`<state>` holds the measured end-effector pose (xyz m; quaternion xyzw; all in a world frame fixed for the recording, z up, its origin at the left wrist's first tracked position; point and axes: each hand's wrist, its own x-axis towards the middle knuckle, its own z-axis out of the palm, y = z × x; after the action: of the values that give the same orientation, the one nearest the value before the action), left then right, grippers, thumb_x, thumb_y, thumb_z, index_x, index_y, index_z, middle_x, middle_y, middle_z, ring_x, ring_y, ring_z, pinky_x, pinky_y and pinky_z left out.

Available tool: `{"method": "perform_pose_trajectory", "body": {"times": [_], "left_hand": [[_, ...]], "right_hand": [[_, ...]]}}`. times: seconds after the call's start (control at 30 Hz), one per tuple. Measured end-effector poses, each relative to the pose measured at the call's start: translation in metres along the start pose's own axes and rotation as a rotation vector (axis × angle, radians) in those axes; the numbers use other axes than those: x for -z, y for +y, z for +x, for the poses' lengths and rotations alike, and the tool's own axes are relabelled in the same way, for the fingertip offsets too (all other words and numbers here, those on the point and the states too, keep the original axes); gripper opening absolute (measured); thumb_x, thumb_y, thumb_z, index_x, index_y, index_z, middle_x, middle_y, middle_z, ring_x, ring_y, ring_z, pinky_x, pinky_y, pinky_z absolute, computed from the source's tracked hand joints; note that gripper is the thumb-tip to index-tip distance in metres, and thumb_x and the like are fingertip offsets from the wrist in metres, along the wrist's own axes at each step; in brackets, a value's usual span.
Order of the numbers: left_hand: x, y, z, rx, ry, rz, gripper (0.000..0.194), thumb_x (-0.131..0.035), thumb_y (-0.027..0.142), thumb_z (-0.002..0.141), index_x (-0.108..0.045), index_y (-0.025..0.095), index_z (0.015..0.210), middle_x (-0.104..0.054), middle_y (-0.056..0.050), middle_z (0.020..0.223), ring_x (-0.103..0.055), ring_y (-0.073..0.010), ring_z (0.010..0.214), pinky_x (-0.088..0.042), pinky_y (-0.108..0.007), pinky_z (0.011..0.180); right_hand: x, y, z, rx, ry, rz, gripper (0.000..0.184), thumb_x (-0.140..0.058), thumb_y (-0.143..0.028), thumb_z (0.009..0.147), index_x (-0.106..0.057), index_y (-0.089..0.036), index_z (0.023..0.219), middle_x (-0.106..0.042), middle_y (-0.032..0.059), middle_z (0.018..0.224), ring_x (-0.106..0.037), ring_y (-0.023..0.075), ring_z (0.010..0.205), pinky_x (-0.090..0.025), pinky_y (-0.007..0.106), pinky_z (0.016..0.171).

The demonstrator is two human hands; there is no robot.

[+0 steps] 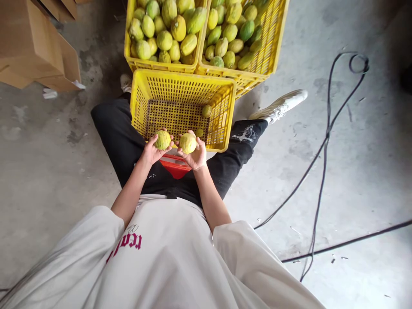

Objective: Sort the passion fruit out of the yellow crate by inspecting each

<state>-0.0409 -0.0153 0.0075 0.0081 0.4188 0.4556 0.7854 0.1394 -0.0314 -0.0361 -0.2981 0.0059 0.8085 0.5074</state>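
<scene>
My left hand [151,151] holds a round yellow-green melon-like fruit [162,140], its fingers curled about the sides. Close beside it, my right hand [198,156] grips a paler, rounder yellow fruit [187,143]. Both hands are over the near rim of a yellow slatted plastic crate [183,77] between my legs. Inside that crate, one small greenish fruit [206,111] lies toward the right, and another [199,132] shows just beyond my right hand. The exact kind of fruit is not certain.
Two yellow crates, one on the left [128,58] and one on the right [272,51], stand beyond, holding many green and yellow fruits. Cardboard boxes [38,38] are at upper left. A black cable [327,133] loops across the floor at right. Something red [177,168] is between my legs.
</scene>
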Motion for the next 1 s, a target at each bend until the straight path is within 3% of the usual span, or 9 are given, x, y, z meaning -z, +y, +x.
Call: {"method": "perform_pose_trajectory", "body": {"times": [0.1,0.2,0.3,0.37,0.53,0.67,0.9,1.0], "left_hand": [[0.000,0.002,-0.001,0.012,0.010,-0.027,0.035,-0.047,0.043,0.106,-0.070,0.018,0.112,-0.078,-0.009,0.089,-0.079,-0.0214,0.079,-0.065,-0.029,0.069],[-0.001,0.003,-0.001,0.008,0.056,-0.062,0.042,-0.041,0.043,0.107,-0.071,0.017,0.119,-0.079,-0.010,0.092,-0.082,-0.0262,0.097,-0.068,-0.038,0.086],[-0.002,0.003,-0.001,-0.002,0.092,-0.073,0.042,-0.040,0.042,0.109,-0.070,0.019,0.126,-0.081,-0.011,0.101,-0.081,-0.0276,0.111,-0.066,-0.044,0.101],[0.000,0.001,0.001,0.005,0.108,-0.058,0.038,-0.045,0.043,0.110,-0.069,0.021,0.129,-0.081,-0.010,0.104,-0.081,-0.0270,0.109,-0.065,-0.043,0.102],[0.008,-0.003,0.004,0.045,0.074,0.026,0.030,-0.056,0.046,0.108,-0.071,0.024,0.121,-0.078,-0.005,0.093,-0.080,-0.0202,0.083,-0.066,-0.033,0.083],[0.007,-0.003,0.003,0.075,0.032,0.026,0.033,-0.056,0.047,0.107,-0.070,0.022,0.124,-0.078,-0.006,0.092,-0.079,-0.0204,0.079,-0.066,-0.032,0.078],[-0.006,0.003,-0.003,0.074,0.066,-0.053,0.045,-0.038,0.041,0.107,-0.070,0.016,0.127,-0.082,-0.015,0.108,-0.081,-0.0328,0.112,-0.068,-0.050,0.097],[-0.004,0.003,-0.001,0.105,0.071,-0.056,0.043,-0.039,0.038,0.107,-0.068,0.016,0.130,-0.082,-0.016,0.109,-0.082,-0.0330,0.111,-0.069,-0.048,0.093]], "right_hand": [[-0.005,-0.002,-0.001,-0.019,0.014,0.021,0.032,-0.064,-0.043,0.088,-0.063,-0.029,0.117,-0.077,0.0042,0.115,-0.073,0.0278,0.119,-0.069,0.053,0.091],[-0.007,-0.003,-0.003,-0.007,0.021,0.025,0.037,-0.063,-0.038,0.086,-0.062,-0.029,0.121,-0.079,0.0048,0.113,-0.073,0.0283,0.121,-0.066,0.058,0.100],[-0.006,-0.002,-0.003,0.010,0.010,0.027,0.040,-0.066,-0.037,0.086,-0.061,-0.030,0.125,-0.079,0.0032,0.112,-0.075,0.0275,0.121,-0.065,0.056,0.103],[-0.004,-0.001,-0.003,0.000,-0.005,0.023,0.044,-0.070,-0.037,0.085,-0.059,-0.031,0.127,-0.080,0.0017,0.110,-0.077,0.0264,0.120,-0.066,0.052,0.103],[-0.001,0.001,-0.003,-0.033,-0.041,-0.043,0.051,-0.081,-0.032,0.077,-0.058,-0.031,0.123,-0.078,-0.0020,0.104,-0.078,0.0247,0.118,-0.069,0.045,0.099],[-0.003,0.002,-0.004,0.015,-0.029,-0.077,0.045,-0.081,-0.026,0.077,-0.058,-0.032,0.116,-0.077,-0.0023,0.110,-0.075,0.0240,0.124,-0.067,0.047,0.102],[-0.001,0.002,-0.001,0.065,-0.032,-0.107,0.047,-0.085,-0.027,0.079,-0.057,-0.033,0.116,-0.076,-0.0037,0.115,-0.075,0.0209,0.120,-0.067,0.042,0.101],[0.001,0.003,0.000,0.045,-0.019,-0.131,0.052,-0.088,-0.033,0.078,-0.059,-0.033,0.121,-0.075,-0.0037,0.115,-0.078,0.0191,0.108,-0.069,0.034,0.088]]}}
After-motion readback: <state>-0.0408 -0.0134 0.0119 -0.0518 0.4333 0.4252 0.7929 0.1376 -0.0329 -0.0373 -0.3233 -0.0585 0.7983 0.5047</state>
